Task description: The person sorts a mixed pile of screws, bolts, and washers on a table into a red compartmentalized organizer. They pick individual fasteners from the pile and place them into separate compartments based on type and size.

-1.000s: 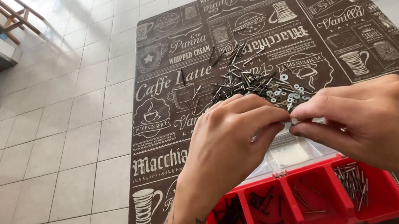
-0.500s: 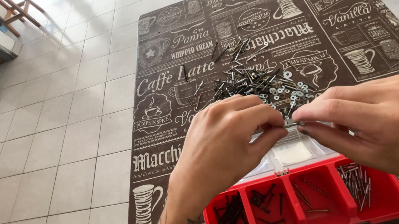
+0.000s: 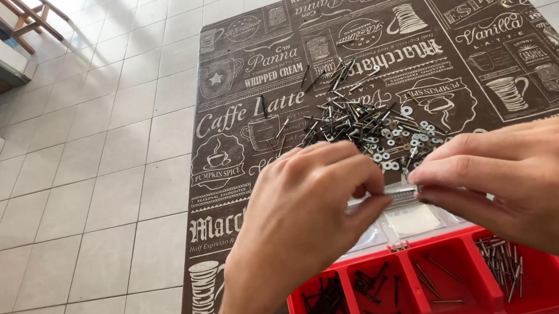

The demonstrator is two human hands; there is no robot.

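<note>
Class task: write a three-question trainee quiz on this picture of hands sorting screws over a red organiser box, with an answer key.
1. True or false: the left hand and right hand pinch one silver bolt between them.
2. Where is the loose pile of screws and washers?
A. in the red organiser box
B. on the brown printed mat, beyond the hands
C. on the tiled floor
3. Fill in: the organiser's rightmost visible compartment holds silver ____.

Key: 1 true; 2 B; 3 nails.
</note>
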